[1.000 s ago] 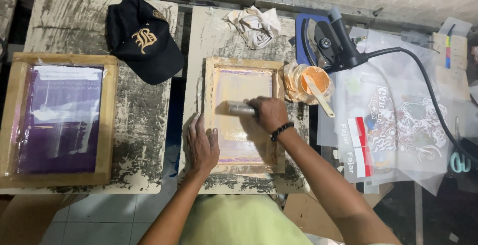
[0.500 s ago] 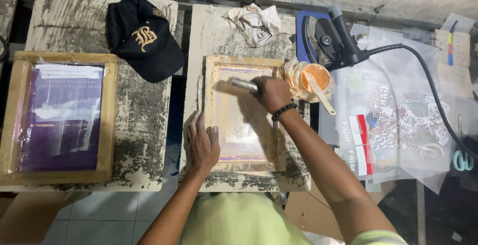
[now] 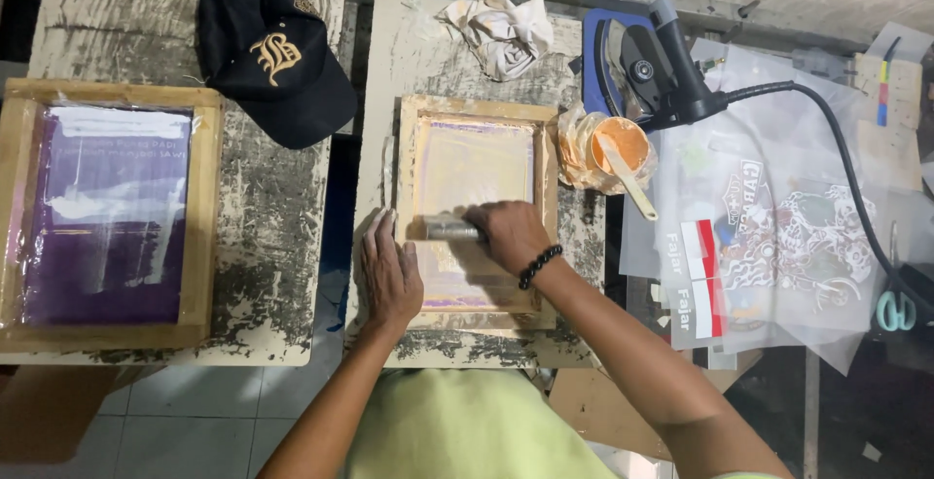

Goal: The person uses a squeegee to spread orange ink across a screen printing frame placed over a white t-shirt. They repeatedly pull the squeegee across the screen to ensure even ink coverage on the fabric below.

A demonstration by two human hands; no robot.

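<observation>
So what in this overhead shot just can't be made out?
All from the head view:
- Most of the squeegee: the right hand covers its grip end.
- The design on the wooden screen frame: its mesh is too pale and washed out, and partly under both hands.
- The frame's left rail under the left hand.
- The scissors: partly cut off by the right edge.

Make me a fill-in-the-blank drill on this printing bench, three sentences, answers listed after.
1. The right hand holds a squeegee across the small frame's ____.
2. The left hand lies flat on that frame's ____ edge.
3. The black ____ lies above the big purple frame on the left board.

Missing words: screen; left; cap
</observation>
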